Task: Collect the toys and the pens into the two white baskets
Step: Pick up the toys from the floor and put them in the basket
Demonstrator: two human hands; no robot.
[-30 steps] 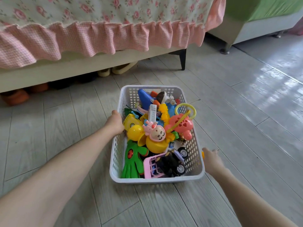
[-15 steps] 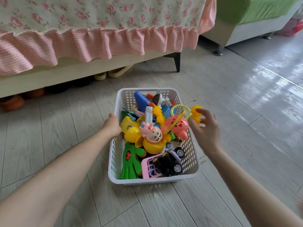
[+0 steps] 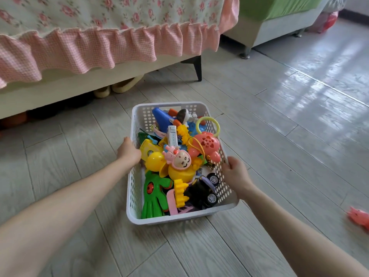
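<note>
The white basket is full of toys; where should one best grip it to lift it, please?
Grip the white basket by its rim midway along both long sides, left hand from the left, right hand from the right; long and heaped, it should stay level that way.

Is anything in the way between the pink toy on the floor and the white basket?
Nothing visible: bare floorboards lie between the pink toy and the white basket. Only the right hand, holding the basket's right rim, is on that side.
</note>
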